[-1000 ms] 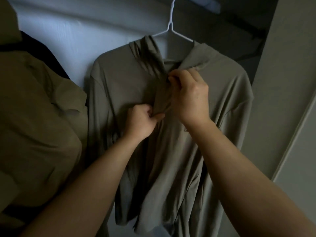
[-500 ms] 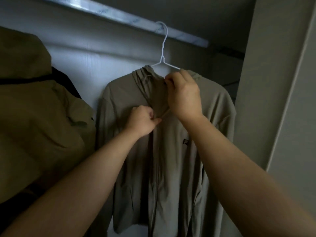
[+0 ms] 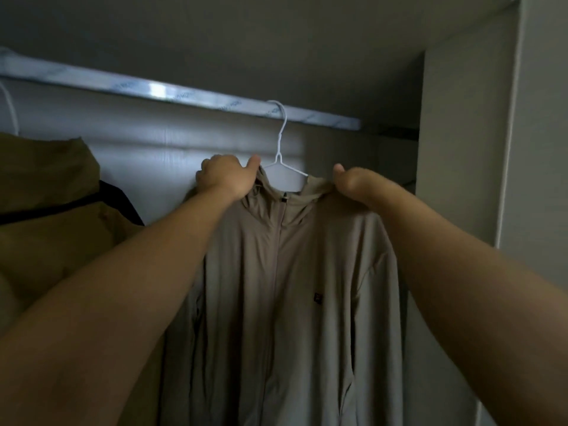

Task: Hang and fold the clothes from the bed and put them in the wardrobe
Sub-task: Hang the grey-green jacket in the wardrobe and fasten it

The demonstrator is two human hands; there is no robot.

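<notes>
The beige hooded jacket (image 3: 292,287) hangs inside the wardrobe on a white wire hanger (image 3: 281,139). It is zipped up to the neck and its front is turned toward the camera. The hook of the hanger sits over the silver rail (image 3: 184,93), toward the right end of it. The left hand (image 3: 224,179) has its grip closed on the left shoulder of the jacket, just beside the neck, with the thumb up against the collar. The right hand (image 3: 353,186) has its grip closed on the right shoulder, with the thumb on top and the fingers hidden behind the cloth. I judge that the person is setting the shoulders straight on the hanger. The main risk, in my view, comes from the fabric, which looks thin and smooth. If one hand pulls more than the other, a shoulder can slide off the narrow wire arm, and the jacket would then hang crooked or drop. A pull downward or toward the person could also tilt the hanger and lift its open hook off the rail. To the left, an olive jacket (image 3: 46,210) hangs close, with the left forearm in front of it, so a careless withdrawal of that arm may drag on it. To the right, the wardrobe side wall (image 3: 455,149) is near, and the right sleeve may bunch against it.
</notes>
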